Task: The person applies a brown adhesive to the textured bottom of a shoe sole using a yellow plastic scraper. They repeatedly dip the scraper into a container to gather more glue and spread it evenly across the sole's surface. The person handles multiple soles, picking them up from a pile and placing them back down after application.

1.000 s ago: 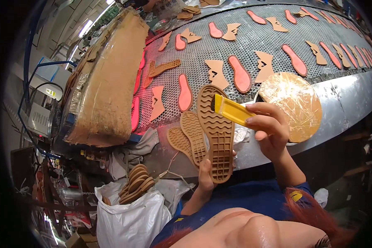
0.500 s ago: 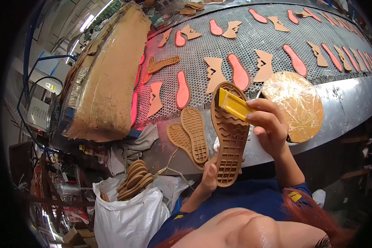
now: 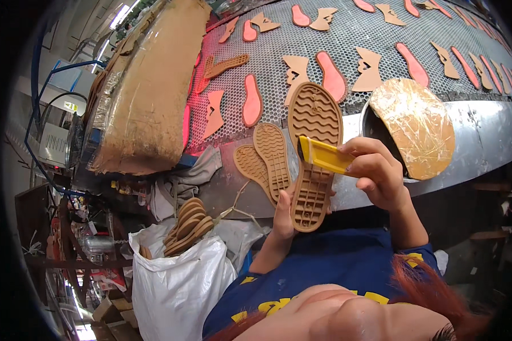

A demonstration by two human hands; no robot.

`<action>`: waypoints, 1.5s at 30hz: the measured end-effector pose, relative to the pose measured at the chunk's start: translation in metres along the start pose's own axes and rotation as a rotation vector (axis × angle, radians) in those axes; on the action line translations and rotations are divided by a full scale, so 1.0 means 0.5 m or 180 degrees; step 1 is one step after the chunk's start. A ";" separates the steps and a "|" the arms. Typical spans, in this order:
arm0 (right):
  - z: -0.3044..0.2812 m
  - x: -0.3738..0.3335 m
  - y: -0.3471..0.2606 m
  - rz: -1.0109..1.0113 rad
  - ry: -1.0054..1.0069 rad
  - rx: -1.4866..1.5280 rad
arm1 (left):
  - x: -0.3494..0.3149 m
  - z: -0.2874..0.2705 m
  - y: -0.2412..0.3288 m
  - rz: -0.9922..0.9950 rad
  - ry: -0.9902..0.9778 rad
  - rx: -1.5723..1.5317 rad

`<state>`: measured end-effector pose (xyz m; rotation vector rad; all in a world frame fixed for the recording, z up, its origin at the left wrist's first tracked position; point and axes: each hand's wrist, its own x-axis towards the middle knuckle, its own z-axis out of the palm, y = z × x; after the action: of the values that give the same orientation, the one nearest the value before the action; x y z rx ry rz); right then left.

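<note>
My left hand (image 3: 283, 223) holds a tan shoe sole (image 3: 316, 111) upright, heel end down, its wavy and gridded tread facing me. The thumb lies along the sole's left edge; most of the fingers are hidden behind it. In my right hand (image 3: 379, 170) is a yellow flat tool with a dark edge (image 3: 327, 155), pinched between thumb and fingers. The tool lies across the middle of the sole, its dark end near the sole's left edge. Two more tan soles, a front one (image 3: 272, 153) and one partly under it (image 3: 250, 165), rest on the metal edge to the left.
Beyond, a mesh conveyor (image 3: 233, 85) carries pink-faced soles (image 3: 252, 99) and tan cut pieces (image 3: 367, 71). A round pot (image 3: 370, 122) half covered by a taped board (image 3: 418, 131) stands right. Left are a large cardboard piece (image 3: 148, 102) and a white sack (image 3: 173, 290) with stacked soles (image 3: 189, 227).
The yellow tool has moved from the sole's upper part down to its middle, so the wavy tread above now shows. The view has shifted, and the conveyor appears higher.
</note>
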<state>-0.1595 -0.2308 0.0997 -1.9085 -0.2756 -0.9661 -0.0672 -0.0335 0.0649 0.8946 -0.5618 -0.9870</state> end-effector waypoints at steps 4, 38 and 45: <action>0.008 -0.016 -0.016 -0.0009 -0.0075 0.0048 | 0.006 -0.007 -0.006 0.0118 -0.0053 -0.0385; 0.047 -0.030 0.035 0.1210 -0.0395 0.2709 | 0.064 -0.027 0.036 -0.0096 0.0494 -0.1905; 0.035 -0.005 0.057 0.1307 -0.0532 0.2637 | 0.066 -0.014 0.036 -0.0549 0.0732 -0.1420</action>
<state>-0.1363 -0.2308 0.0752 -1.2017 -0.3038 -0.3231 -0.0383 -0.0555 0.0770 0.6487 -0.0607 -1.0918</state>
